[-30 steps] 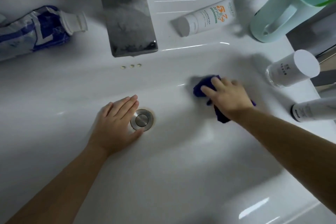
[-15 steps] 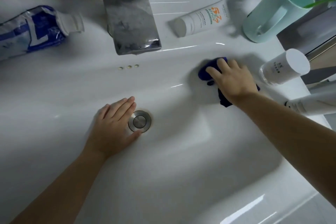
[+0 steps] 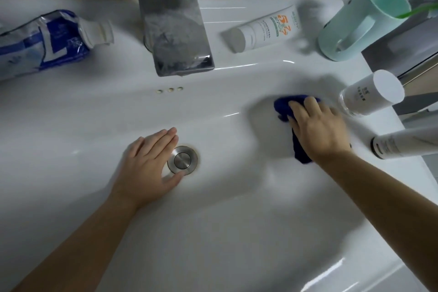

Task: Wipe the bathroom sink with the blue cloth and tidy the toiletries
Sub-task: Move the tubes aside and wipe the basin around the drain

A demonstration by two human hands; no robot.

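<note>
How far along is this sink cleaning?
Nothing looks plainly finished. In hand: the right hand presses the cloth on the right slope of the sink; the left hand rests flat beside the drain. Left: the toothpaste, the white tube and a bottle lie untidied on the rim.

The white tube (image 3: 265, 31) shows orange "57" (other print blurred).

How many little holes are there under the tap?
3. All in a row on the sink wall just below the faucet: left hole, middle hole, right hole. None look hidden.
</note>
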